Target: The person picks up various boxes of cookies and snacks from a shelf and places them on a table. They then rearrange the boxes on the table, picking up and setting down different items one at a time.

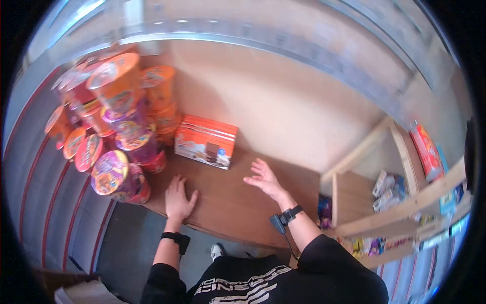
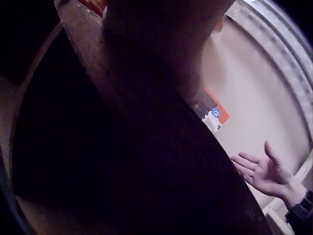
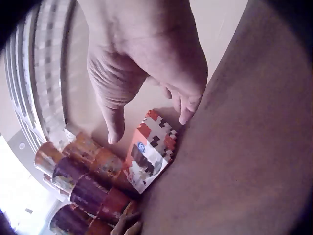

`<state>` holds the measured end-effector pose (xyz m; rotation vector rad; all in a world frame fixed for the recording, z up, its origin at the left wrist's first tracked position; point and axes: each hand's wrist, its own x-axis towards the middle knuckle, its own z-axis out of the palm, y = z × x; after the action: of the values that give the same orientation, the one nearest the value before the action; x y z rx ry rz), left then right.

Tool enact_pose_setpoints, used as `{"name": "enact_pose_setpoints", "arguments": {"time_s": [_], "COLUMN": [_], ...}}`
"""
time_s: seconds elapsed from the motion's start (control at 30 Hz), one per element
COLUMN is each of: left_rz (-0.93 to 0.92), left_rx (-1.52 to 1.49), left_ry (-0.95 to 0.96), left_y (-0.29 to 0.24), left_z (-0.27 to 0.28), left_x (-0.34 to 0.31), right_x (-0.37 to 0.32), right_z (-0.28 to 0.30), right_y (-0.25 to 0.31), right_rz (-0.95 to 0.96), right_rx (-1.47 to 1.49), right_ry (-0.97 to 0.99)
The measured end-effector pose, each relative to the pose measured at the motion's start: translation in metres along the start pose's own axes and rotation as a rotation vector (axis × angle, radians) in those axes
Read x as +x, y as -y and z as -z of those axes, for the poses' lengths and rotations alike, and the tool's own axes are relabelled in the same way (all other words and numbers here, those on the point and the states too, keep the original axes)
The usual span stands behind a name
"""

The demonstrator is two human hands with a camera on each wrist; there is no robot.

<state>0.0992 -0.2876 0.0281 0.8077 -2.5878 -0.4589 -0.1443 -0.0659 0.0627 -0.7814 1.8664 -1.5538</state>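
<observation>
My hands are working well apart, each with loose, extended fingers. I'm seeing the left hand (image 1: 179, 197) spreading flat at the front of the table (image 1: 223, 195), thumb pointing away from the other fingers, just beside the stacked cups. The right hand (image 1: 267, 181) is reaching over the tabletop, its fingers bending slightly; from the left wrist I'm looking into its palm.

Between and beyond them, an orange box (image 1: 206, 141) is sitting toward the back of the table, near the pale wall (image 1: 273, 101). Its front is showing a brown picture and a round blue mark, and from the right wrist I'm also making out a blocky orange-and-white pattern on one side.

To the left of the box, orange and purple cups (image 1: 112, 175) are standing in tall, crowded tiers. Farther left, metal shelves (image 1: 33, 202) with red edges are stepping downward. On the far right, a wooden rack (image 1: 331, 195) is holding small packets (image 1: 389, 191), with a red package (image 1: 426, 152) lying higher up. Black wristbands (image 1: 288, 215) are circling both wrists, and a white shoe (image 1: 216, 251) is showing below the table's front edge.
</observation>
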Motion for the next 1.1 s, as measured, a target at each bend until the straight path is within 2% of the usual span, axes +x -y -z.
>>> {"name": "enact_pose_setpoints", "arguments": {"time_s": [0.13,0.23,0.3,0.33,0.4,0.6,0.67,0.73,0.87,0.93,1.1], "left_rz": [0.035,0.040,0.023,0.043,0.014,0.013,0.021,0.006,0.006,0.006,0.018], "left_rx": [-0.058,-0.054,-0.076,-0.081,-0.077,-0.070,-0.076,-0.088,-0.077,-0.067,-0.081], "left_ry": [-0.020,-0.001,-0.011,-0.024,-0.015,-0.024,-0.033,-0.039,-0.056,-0.040,-0.040], "left_y": [0.000,0.003,0.005,0.008,0.007,0.008,0.007,0.008,0.009,0.009,0.009], "left_z": [0.003,0.003,0.004,0.005,0.003,0.001,0.000,0.002,-0.003,-0.001,-0.004], "left_x": [0.000,0.001,0.000,0.001,0.001,0.000,0.001,0.000,0.001,0.002,0.003], "right_x": [0.079,0.120,0.128,0.128,0.122,0.128,0.134,0.133,0.119,0.104,0.040], "right_z": [-0.018,-0.029,-0.038,-0.042,-0.039,-0.038,-0.039,-0.044,-0.048,-0.053,-0.041], "right_y": [-0.002,-0.013,-0.007,-0.005,-0.007,0.007,0.007,0.012,0.011,0.003,0.003], "right_rz": [-0.011,0.065,0.162,0.164,0.130,0.065,0.110,0.152,0.151,0.279,0.356], "right_rx": [-0.047,-0.094,0.050,0.038,0.001,-0.064,-0.113,-0.143,-0.231,-0.319,-0.431], "right_ry": [-0.028,0.026,0.098,0.120,0.027,0.070,0.150,0.149,0.076,-0.084,-0.167]}}
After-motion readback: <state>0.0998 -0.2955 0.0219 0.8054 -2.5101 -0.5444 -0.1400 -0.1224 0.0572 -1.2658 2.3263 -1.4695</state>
